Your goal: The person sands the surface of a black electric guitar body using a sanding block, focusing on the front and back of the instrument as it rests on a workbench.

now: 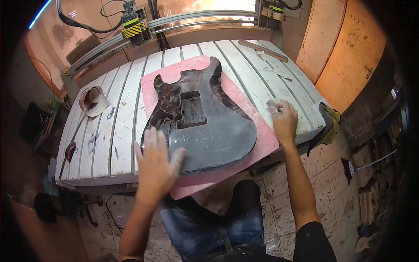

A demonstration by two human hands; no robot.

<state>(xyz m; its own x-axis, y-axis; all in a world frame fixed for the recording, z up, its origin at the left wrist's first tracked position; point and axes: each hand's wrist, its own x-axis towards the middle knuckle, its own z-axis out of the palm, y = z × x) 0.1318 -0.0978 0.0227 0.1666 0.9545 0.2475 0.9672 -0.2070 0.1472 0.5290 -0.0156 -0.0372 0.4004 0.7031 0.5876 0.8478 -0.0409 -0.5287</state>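
A dark electric guitar body [217, 140] lies flat on a pink board [267, 136]. Routed cavities show in its face, and grey dust coats the lower part. Over its lower left edge rests my left hand [157, 163], fingers spread and dusty, holding nothing. To the right of the body, past the board, my right hand [284, 120] is above the white slatted table [305, 109]. Its fingers are curled round a small greyish piece [274, 103], mostly hidden, whose kind I cannot make out.
A rolled sheet [93, 101] stands on the table's left, with a red-and-black tool [70, 151] nearer. A wooden strip [262, 50] and torn paper lie at the far right. Beyond runs a machine rail [203, 16]. A cloth [328, 124] hangs at the right corner.
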